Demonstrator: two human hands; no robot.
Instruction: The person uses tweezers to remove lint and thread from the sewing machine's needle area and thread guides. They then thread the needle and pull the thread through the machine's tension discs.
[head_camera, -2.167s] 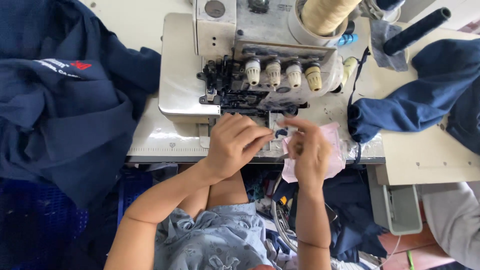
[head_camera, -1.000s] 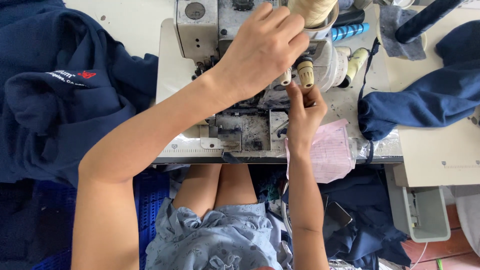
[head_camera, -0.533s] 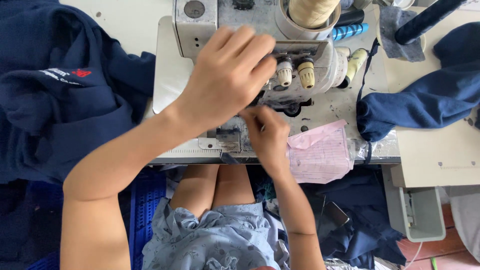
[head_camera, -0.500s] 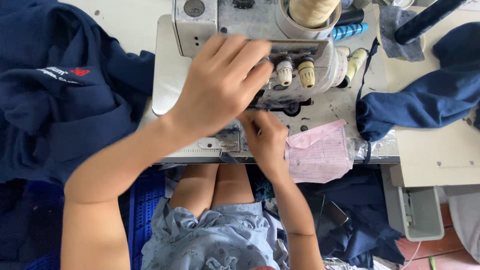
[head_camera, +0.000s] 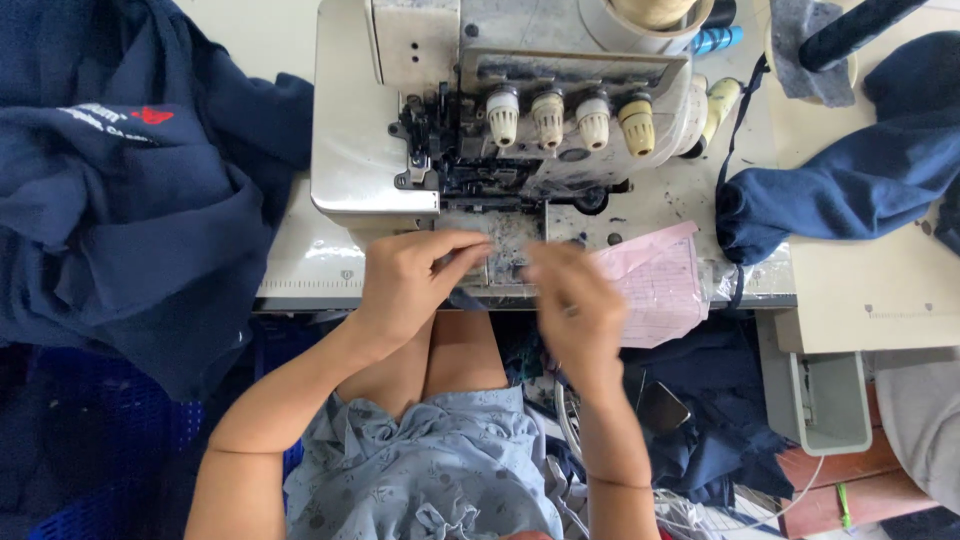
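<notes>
Left hand (head_camera: 410, 285) seemingly pinches a dark scrap at the sewing machine (head_camera: 480, 120) (front edge); right hand (head_camera: 578, 305) blurred, grip unclear

Both bare forearms reach up from the bottom of the view, elbows bent and tucked near the lap, the two hands close together but apart. The left hand (head_camera: 415, 285) lies palm down, its fingers (head_camera: 462, 250) bunched and pointing right toward the other hand. The right hand (head_camera: 578, 305) is blurred, knuckles up with fingers curled loosely; its grip cannot be made out.
</notes>
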